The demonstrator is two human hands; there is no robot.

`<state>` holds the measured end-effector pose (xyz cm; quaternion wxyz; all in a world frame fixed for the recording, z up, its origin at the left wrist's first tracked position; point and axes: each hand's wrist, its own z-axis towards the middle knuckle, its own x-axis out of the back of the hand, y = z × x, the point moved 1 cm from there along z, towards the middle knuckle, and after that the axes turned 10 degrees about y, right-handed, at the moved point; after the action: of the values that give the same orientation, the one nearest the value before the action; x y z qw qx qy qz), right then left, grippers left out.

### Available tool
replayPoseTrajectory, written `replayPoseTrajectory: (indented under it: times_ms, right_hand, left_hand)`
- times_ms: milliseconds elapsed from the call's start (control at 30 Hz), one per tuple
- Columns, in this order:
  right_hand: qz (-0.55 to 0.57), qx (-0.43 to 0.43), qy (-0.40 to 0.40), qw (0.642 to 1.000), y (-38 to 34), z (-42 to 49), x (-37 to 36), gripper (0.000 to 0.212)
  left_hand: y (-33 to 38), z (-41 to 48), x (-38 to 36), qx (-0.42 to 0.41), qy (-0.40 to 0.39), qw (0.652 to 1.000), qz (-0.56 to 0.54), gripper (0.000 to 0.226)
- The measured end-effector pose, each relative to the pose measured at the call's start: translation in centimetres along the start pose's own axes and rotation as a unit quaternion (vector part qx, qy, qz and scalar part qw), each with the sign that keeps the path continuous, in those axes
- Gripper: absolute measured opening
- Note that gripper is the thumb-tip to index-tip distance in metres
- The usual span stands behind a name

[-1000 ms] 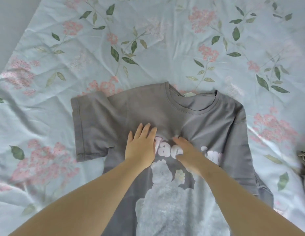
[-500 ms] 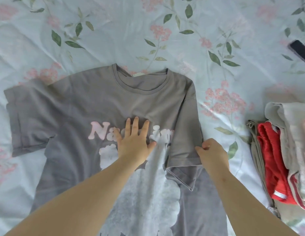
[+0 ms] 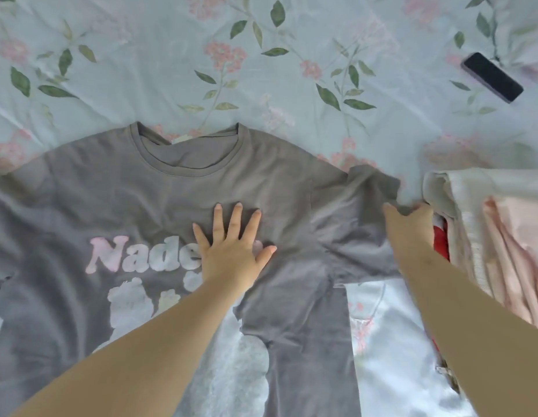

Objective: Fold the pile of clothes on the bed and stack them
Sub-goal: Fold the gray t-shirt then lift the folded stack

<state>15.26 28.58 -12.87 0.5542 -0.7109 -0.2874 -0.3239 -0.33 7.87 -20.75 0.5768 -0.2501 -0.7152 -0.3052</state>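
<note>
**Grey T-shirt (image 3: 81,191) pinned flat, sleeve (image 3: 367,191) gripped**

The shirt is laid face up on the floral bedsheet (image 3: 171,70), with pink lettering seen at the left. At the chest it is pressed down by the left hand (image 3: 231,251), fingers straight and splayed. Further right, the sleeve's edge is pinched by the right hand (image 3: 407,233), fingers curled on the cloth. Just beside that hand, a pile of clothes (image 3: 487,221) in cream, pink and red is seen. Beyond it, a dark phone (image 3: 492,77) is lying on the sheet.
</note>
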Motion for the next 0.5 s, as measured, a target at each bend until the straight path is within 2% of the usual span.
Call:
replayPoseTrajectory:
  times_ms: [100,167,233,300,367,433,500]
  right_hand:
    - [-0.160,0.068,-0.009,0.985,1.6,-0.7,-0.6,0.059]
    - [-0.173,0.068,0.002,0.983,1.5,0.0,-0.3,0.048]
    - [-0.143,0.097,0.011,0.985,1.5,0.4,0.1,0.030]
    - [-0.124,0.128,0.015,0.984,1.7,-0.5,0.5,0.021]
    - [-0.163,0.140,0.022,0.976,2.8,-2.4,0.5,0.027]
    - [-0.262,0.183,0.031,0.947,4.5,-4.2,0.1,0.044]
    - [-0.303,0.165,0.041,0.938,5.3,-4.5,0.0,0.063]
  left_hand:
    - [-0.1,-0.2,-0.4,-0.002,0.030,0.999,0.009,0.078]
    - [-0.1,-0.3,-0.2,-0.006,0.052,0.999,0.002,0.076]
    - [0.1,-0.4,-0.1,-0.009,0.064,0.998,-0.006,0.074]
    - [0.2,-0.5,-0.1,-0.012,0.072,0.997,-0.011,0.072]
    - [0.3,-0.5,-0.1,-0.015,0.072,0.997,-0.009,0.072]
    - [0.2,-0.4,0.0,-0.014,0.069,0.998,-0.005,0.074]
    - [0.0,-0.5,-0.1,-0.014,0.063,0.998,0.005,0.078]
